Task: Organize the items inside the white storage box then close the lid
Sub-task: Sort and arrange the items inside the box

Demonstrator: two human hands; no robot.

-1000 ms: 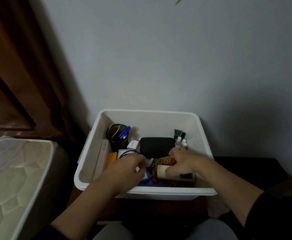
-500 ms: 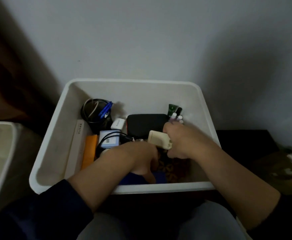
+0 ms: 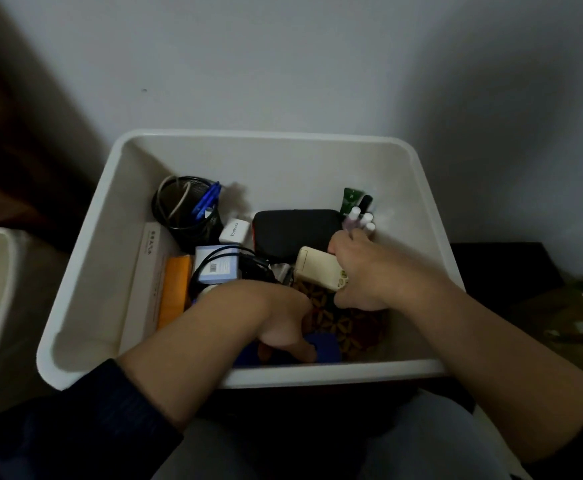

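While both hands reach down into the white storage box [image 3: 85, 271], the right hand [image 3: 362, 271] has its fingers curled round a cream case [image 3: 317, 268], holding it lifted above a patterned cloth [image 3: 345, 323]. Just beyond its knuckles stand small white-capped bottles [image 3: 361, 220] and a green tube [image 3: 350, 200]. Low at the near wall, the left hand [image 3: 283, 320] curls its fingers onto a blue thing [image 3: 324, 348]; whether it truly grips it I cannot tell. Beyond the left hand lie a tangle of black cable [image 3: 234, 261] over a pale blue box [image 3: 215, 268], a black pouch [image 3: 293, 230] and a white charger [image 3: 234, 232]. Left of that hand, an orange packet [image 3: 175, 292] and a long white carton [image 3: 149, 271] lean against the side, with a black mesh cup [image 3: 186, 213] of pens beyond. No lid is on the box.
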